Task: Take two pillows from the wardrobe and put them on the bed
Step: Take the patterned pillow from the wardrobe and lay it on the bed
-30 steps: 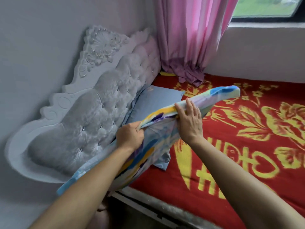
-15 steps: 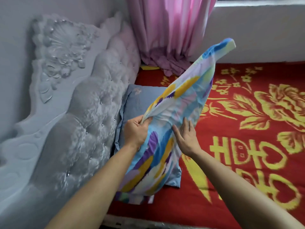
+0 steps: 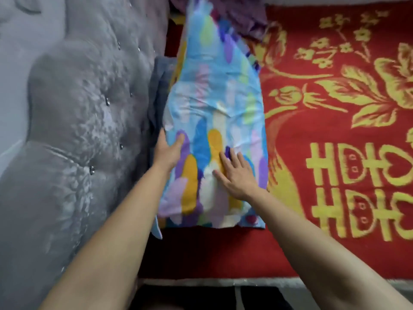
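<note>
Half a second ago the patterned pillow [image 3: 214,121] stood tilted up in both hands; now it lies flat along the bed [image 3: 335,198], and the view looks more steeply down.

At far left the grey tufted headboard [image 3: 85,121] fills the frame. Just beside it, a strip of a blue pillow [image 3: 157,90] shows, wedged between the headboard and the patterned pillow, which lies on top of it and hides most of it.

The left hand [image 3: 167,153] is at the patterned pillow's left edge: the thumb lies on top of the fabric and the fingers go down over the side, between the two pillows. Whether they grip the edge or only press against it cannot be told.

The right hand [image 3: 237,173] rests open and flat on the near half of the pillow, fingers spread, palm down, holding nothing.

To the right the red blanket [image 3: 324,135] with yellow flowers and characters covers the bed, the pillow's right edge lying on it. At the top, bunched purple curtain [image 3: 241,16] touches the pillow's far end.
</note>
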Available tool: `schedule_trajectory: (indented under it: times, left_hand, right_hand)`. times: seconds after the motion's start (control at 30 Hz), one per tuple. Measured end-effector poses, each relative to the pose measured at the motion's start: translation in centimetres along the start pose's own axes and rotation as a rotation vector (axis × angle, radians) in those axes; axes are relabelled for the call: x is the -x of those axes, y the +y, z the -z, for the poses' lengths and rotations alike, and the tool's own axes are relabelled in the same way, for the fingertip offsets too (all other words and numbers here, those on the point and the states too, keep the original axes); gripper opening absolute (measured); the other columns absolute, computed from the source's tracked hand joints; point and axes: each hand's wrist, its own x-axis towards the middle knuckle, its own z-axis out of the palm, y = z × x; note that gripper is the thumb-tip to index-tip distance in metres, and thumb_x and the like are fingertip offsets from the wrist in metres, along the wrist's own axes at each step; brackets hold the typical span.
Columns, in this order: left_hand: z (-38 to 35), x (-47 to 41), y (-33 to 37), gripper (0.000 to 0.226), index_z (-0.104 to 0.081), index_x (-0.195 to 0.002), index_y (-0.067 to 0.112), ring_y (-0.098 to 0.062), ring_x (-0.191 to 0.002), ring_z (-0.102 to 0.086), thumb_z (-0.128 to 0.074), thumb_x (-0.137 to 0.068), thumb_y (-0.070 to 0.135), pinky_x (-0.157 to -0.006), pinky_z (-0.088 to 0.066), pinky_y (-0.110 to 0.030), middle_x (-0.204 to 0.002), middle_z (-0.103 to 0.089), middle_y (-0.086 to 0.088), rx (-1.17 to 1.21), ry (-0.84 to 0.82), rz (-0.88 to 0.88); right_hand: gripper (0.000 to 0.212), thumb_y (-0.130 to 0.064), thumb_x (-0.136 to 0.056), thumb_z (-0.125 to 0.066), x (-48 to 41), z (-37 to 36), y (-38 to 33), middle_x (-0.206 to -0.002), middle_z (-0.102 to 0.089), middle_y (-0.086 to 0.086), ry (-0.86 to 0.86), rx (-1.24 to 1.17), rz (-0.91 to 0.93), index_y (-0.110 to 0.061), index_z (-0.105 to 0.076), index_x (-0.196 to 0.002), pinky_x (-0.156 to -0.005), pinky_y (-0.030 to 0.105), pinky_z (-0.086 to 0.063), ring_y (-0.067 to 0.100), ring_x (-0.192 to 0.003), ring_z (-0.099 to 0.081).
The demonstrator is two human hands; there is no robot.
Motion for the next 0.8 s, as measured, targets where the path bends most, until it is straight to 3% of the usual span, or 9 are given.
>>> schedule_trajectory:
  times: [0.07, 0.13, 0.23, 0.3, 0.43, 0.53, 0.6, 0.7, 0.8]
  left_hand:
    - [0.9, -1.4, -3.4, 0.047, -0.049, -0.137, 0.01, -0.011, -0.11, -0.053, -0.061, -0.094, 0.026, -0.098, -0.04, -0.023, -0.132, -0.058, -0.003, -0.237, -0.109, 0.066]
    - [1.8, -2.0, -6.3, 0.066, -0.034, -0.149, 0.011, -0.014, -0.134, -0.041, -0.059, -0.095, 0.038, -0.116, -0.028, -0.03, -0.15, -0.041, -0.003, -0.378, -0.193, 0.178]
    - [2.2, -2.1, -8.9, 0.081, -0.02, -0.155, 0.023, -0.024, -0.146, -0.028, -0.058, -0.091, 0.052, -0.119, -0.027, -0.044, -0.161, -0.025, -0.006, -0.502, -0.203, 0.233]
    - [1.8, -2.4, -9.2, 0.084, -0.021, -0.154, 0.028, -0.029, -0.142, -0.034, -0.063, -0.086, 0.053, -0.115, -0.033, -0.046, -0.158, -0.029, -0.008, -0.611, -0.176, 0.206]
    - [0.8, -3.2, -9.1, 0.083, -0.031, -0.15, 0.03, -0.032, -0.131, -0.048, -0.073, -0.08, 0.048, -0.108, -0.042, -0.045, -0.146, -0.047, -0.009, -0.62, -0.143, 0.223]
    - [0.5, -2.8, -9.0, 0.089, -0.026, -0.151, 0.032, -0.033, -0.12, -0.054, -0.074, -0.079, 0.049, -0.099, -0.046, -0.038, -0.14, -0.048, -0.011, -0.655, -0.059, 0.213]
    - [0.6, -2.1, -9.2, 0.093, -0.012, -0.153, 0.04, -0.036, -0.11, -0.056, -0.07, -0.082, 0.052, -0.086, -0.043, -0.034, -0.136, -0.041, -0.016, -0.698, 0.01, 0.205]
    - [0.9, -1.0, -10.2, 0.079, -0.004, -0.152, 0.047, -0.04, -0.104, -0.057, -0.055, -0.092, 0.053, -0.081, -0.042, -0.038, -0.132, -0.038, -0.018, -0.797, 0.049, 0.152]
    - [0.5, -0.2, -11.3, 0.06, -0.009, -0.15, 0.05, -0.041, -0.126, -0.045, -0.041, -0.099, 0.049, -0.089, -0.044, -0.045, -0.153, -0.016, -0.017, -0.882, 0.068, 0.128]
  right_hand:
    - [0.067, -0.064, -0.097, -0.033, -1.1, -1.1, 0.2, -0.167, -0.005, 0.003, 0.007, 0.013, 0.037, -0.036, -0.017, -0.156, -0.121, 0.047, -0.005, 0.029, -0.153, -0.001]
    - [0.062, -0.064, -0.096, -0.033, -2.1, -1.6, -0.1, -0.166, -0.014, 0.003, 0.058, 0.006, 0.082, -0.039, -0.026, -0.152, -0.121, 0.047, -0.006, 0.027, -0.152, -0.008]
    - [0.064, -0.062, -0.096, -0.038, -3.2, -1.6, 0.4, -0.163, -0.017, 0.016, 0.242, -0.075, -0.086, -0.031, -0.031, -0.152, -0.12, 0.051, -0.01, 0.034, -0.151, -0.011]
    - [0.081, -0.067, -0.09, -0.046, -3.5, -1.4, 1.9, -0.163, -0.01, 0.022, 0.344, -0.138, -0.34, -0.024, -0.022, -0.155, -0.12, 0.057, -0.009, 0.039, -0.15, -0.007]
    - [0.134, -0.093, -0.055, -0.057, -4.0, -0.4, 4.9, -0.162, -0.009, 0.021, 0.191, -0.449, -0.769, -0.032, 0.007, -0.155, -0.119, 0.059, -0.012, 0.04, -0.148, -0.012]
    - [0.138, -0.091, -0.051, -0.063, -4.2, -0.1, 4.9, -0.149, -0.03, 0.023, 0.166, -0.513, -0.763, -0.035, 0.008, -0.155, -0.114, 0.055, -0.026, 0.042, -0.138, -0.032]
    - [0.132, -0.09, -0.055, -0.062, -4.3, 0.0, 3.9, -0.136, -0.039, 0.023, 0.3, -0.4, -0.694, -0.031, -0.001, -0.157, -0.109, 0.051, -0.031, 0.042, -0.128, -0.04]
    - [0.123, -0.088, -0.062, -0.057, -4.0, -0.1, 1.7, -0.125, -0.046, 0.021, 0.51, -0.236, -0.54, -0.024, -0.013, -0.157, -0.102, 0.05, -0.035, 0.04, -0.114, -0.046]
    - [0.113, -0.086, -0.071, -0.048, -3.2, -1.3, 1.6, -0.125, -0.047, 0.03, 0.539, -0.127, -0.374, -0.022, -0.013, -0.157, -0.101, 0.052, -0.036, 0.043, -0.115, -0.046]
